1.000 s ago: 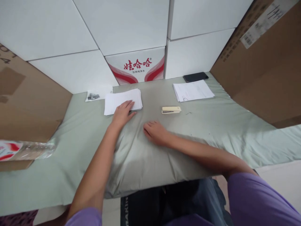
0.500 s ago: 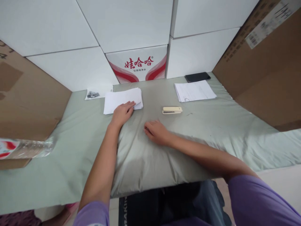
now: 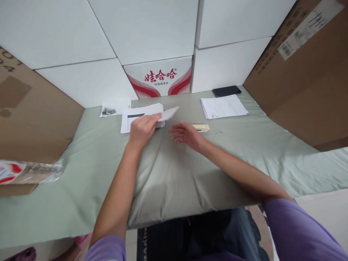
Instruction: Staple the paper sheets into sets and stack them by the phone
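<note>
My left hand (image 3: pixel 143 131) grips a white sheet of paper (image 3: pixel 170 113), lifted and tilted at the right edge of a paper stack (image 3: pixel 125 125). A dark bar shows on the stack's top sheet. To the right, my right hand (image 3: pixel 186 135) hovers over the cloth with its fingers apart and nothing in them. It partly covers a cream stapler (image 3: pixel 203 127) lying just behind it. A second stack of printed papers (image 3: pixel 224 107) rests farther back on the right, in front of a black phone (image 3: pixel 226 91).
White cartons (image 3: pixel 157 29) wall off the back, and brown cardboard boxes (image 3: pixel 307 90) (image 3: pixel 32 112) flank both sides. A small clear bag with dark bits (image 3: pixel 109 111) lies at the back left. A plastic bottle (image 3: pixel 35 172) lies at the left. Greenish cloth (image 3: pixel 168 181) covers the table.
My left hand has lifted a sheet off the left stack, uncovering one with a dark bar. My right hand has moved slightly up and right, its fingers spreading from a curl.
</note>
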{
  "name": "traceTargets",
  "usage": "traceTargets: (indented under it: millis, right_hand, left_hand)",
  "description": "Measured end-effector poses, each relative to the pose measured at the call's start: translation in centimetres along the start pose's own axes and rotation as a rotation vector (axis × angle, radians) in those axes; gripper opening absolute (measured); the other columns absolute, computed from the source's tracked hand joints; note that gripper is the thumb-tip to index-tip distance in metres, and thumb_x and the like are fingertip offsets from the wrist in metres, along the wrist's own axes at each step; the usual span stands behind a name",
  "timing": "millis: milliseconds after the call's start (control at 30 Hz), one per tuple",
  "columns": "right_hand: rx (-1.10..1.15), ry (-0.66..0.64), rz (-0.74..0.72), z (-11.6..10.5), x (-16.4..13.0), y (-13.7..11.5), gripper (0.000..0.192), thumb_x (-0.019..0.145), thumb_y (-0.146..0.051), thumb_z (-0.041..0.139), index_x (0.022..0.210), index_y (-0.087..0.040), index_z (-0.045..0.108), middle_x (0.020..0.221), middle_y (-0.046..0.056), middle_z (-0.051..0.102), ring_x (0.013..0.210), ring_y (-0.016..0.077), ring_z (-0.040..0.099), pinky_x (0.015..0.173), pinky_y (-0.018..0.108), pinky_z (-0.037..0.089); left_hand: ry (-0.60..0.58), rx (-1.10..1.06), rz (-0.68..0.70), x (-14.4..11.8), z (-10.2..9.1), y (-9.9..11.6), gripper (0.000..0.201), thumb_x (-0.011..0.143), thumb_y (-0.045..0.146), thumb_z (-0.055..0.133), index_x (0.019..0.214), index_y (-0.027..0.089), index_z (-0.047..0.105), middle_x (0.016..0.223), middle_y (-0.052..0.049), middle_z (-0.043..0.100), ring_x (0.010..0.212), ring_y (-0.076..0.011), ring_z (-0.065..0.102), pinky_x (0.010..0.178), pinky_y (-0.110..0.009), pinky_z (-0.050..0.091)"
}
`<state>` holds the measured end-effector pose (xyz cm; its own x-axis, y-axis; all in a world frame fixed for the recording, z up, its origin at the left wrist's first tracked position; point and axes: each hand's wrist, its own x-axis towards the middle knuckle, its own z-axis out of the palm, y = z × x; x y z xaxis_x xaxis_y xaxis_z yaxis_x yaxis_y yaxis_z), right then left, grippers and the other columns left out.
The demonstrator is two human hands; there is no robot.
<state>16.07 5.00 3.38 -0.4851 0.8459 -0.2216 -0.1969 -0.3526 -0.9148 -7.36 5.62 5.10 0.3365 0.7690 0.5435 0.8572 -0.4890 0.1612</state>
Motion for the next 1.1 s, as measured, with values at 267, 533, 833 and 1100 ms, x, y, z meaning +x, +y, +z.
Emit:
traceTargets:
  millis: [267,533,833,1100]
  right_hand:
    - [0.057,0.182,-0.064,-2.4,0.9,-2.5,0.025,0.081,-0.035,0.065,0.099,-0.019,0.06,0.095,0.012,0.074,0.091,0.0268,0.071,0.087,0.047,0.059]
    - [-0.132,0.364,-0.263,-3.8,1.5,-2.4,0.024,0.075,-0.029,0.063,0.096,-0.019,0.066,0.092,0.006,0.073,0.092,0.0255,0.069,0.097,0.05,0.054]
    - [-0.271,0.465,-0.387,-5.1,1.6,-3.2,0.022,0.077,-0.034,0.064,0.094,-0.02,0.068,0.087,0.004,0.071,0.093,0.0256,0.066,0.096,0.052,0.053]
    - [-0.309,0.525,-0.517,-5.9,1.6,-3.9,0.026,0.079,-0.032,0.062,0.1,-0.019,0.069,0.096,0.005,0.074,0.105,0.0271,0.066,0.104,0.053,0.05]
  left_hand:
    - [-0.097,-0.119,0.311,0.4,1.1,5.5,0.038,0.105,0.023,0.038,0.114,0.026,0.075,0.125,-0.006,0.076,0.12,-0.0219,0.069,0.095,-0.04,0.057]
    - [-0.063,-0.075,0.115,-1.1,3.8,1.3,0.038,0.101,0.046,0.049,0.116,0.021,0.073,0.122,-0.012,0.076,0.117,-0.0264,0.068,0.099,-0.043,0.053]
    - [-0.366,0.089,-0.256,-2.0,3.8,-3.8,0.052,0.101,0.039,0.05,0.15,0.022,0.05,0.16,-0.01,0.046,0.15,-0.0288,0.04,0.122,-0.052,0.03]
    - [-0.398,0.079,-0.225,-1.9,3.5,-4.3,0.045,0.105,0.036,0.04,0.144,0.023,0.058,0.153,-0.008,0.055,0.144,-0.025,0.05,0.117,-0.044,0.04]
